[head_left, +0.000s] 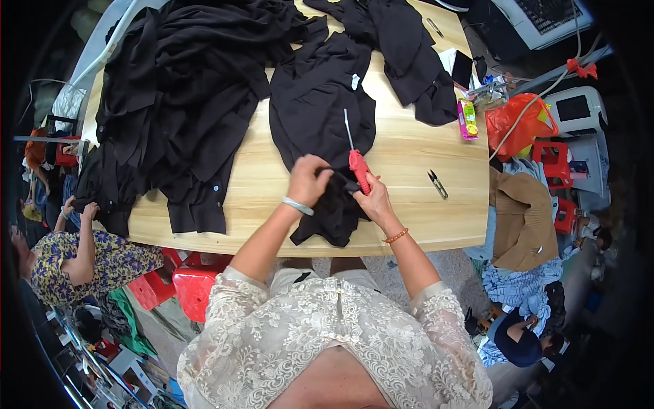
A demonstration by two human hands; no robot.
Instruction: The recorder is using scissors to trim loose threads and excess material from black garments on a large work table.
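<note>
While I am standing at the table's near edge, my left hand is pinching a fold of the black garment shut between its fingers, and my right hand is gripping a red-handled tool whose thin metal shaft is pointing to twelve o'clock over the cloth. That garment is lying at the middle of the wooden table, its lower end hanging over the near edge. One large heap of black clothing is crowding the ten o'clock side; one more dark piece is sprawling at one o'clock. One small pair of snips is lying at three o'clock, well apart from my right hand, on bare wood. One pink packet is sitting near the right edge.
</note>
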